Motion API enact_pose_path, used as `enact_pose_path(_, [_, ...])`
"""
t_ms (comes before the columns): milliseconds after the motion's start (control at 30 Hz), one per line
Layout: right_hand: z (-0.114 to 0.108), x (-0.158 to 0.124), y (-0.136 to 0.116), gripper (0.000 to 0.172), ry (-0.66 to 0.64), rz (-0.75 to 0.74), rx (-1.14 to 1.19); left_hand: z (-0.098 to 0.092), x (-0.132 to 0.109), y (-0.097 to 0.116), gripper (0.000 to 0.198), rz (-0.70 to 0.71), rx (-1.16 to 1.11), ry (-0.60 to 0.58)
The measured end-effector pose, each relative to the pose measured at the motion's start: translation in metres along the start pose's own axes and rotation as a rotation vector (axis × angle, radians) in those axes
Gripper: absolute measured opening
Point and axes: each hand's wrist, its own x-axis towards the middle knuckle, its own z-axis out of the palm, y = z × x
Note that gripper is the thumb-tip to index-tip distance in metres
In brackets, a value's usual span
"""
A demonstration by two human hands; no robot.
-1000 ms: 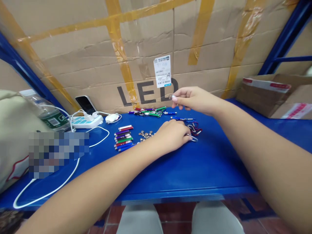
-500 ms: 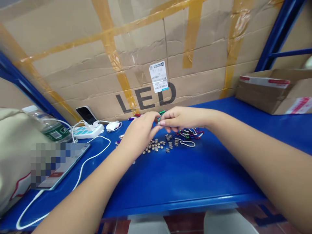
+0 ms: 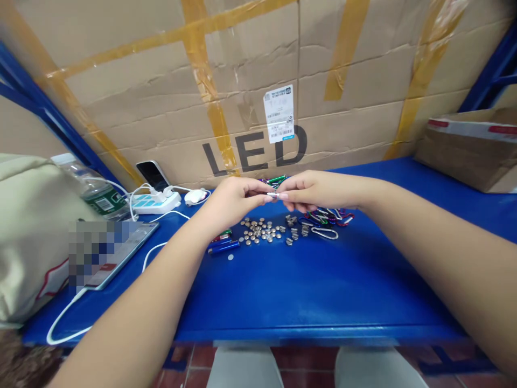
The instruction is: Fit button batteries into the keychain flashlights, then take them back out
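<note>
My left hand (image 3: 232,203) and my right hand (image 3: 319,188) meet above the table, thumbs and fingers pinched together. Between their fingertips is a small silvery piece (image 3: 273,195), too small to make out fully. Below them, many small round metal button cells (image 3: 258,231) lie loose, with short stacks of them (image 3: 294,233) to the right. Several coloured carabiners lie near my right hand, with a silver carabiner (image 3: 324,233) in front. Blue metal tubes (image 3: 224,247) rest beside my left wrist. Behind the fingers, a green tube (image 3: 277,179) is partly hidden.
A large cardboard box (image 3: 250,108) stands upright along the table's back. At left are a power strip (image 3: 155,203) with cables, a phone (image 3: 152,175), a bottle (image 3: 100,196), a tablet (image 3: 117,253) and a beige bag (image 3: 32,231). An open carton (image 3: 464,148) sits at right.
The view has shifted, so the scene sits farther right. Both hands stay together, pinching the small piece, which now shows more between the fingertips. The blue tubes have come into clearer view.
</note>
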Motion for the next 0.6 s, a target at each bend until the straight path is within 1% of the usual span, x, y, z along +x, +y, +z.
enact_pose_path(133, [0.005, 0.004, 0.004, 0.033, -0.002, 0.023, 0.065, 0.000, 0.001, -0.008, 0.021, -0.041, -0.057, -0.029])
enact_pose_path(233, [0.006, 0.005, 0.006, 0.035, -0.013, 0.036, 0.080, 0.002, 0.003, -0.012, 0.023, 0.019, 0.010, -0.031])
enact_pose_path(367, [0.010, 0.006, 0.003, 0.036, 0.016, 0.046, 0.163, 0.007, 0.005, -0.018, 0.025, 0.141, 0.159, 0.051])
enact_pose_path(500, [0.016, 0.007, -0.001, 0.027, 0.057, 0.045, 0.235, 0.011, 0.006, -0.023, 0.036, 0.286, 0.306, 0.123])
enact_pose_path(533, [0.017, 0.007, -0.001, 0.024, 0.066, 0.030, 0.228, 0.012, 0.006, -0.023, 0.038, 0.289, 0.313, 0.137])
enact_pose_path(600, [0.019, 0.009, 0.000, 0.024, 0.091, -0.005, 0.169, 0.012, 0.006, -0.022, 0.039, 0.240, 0.293, 0.155])
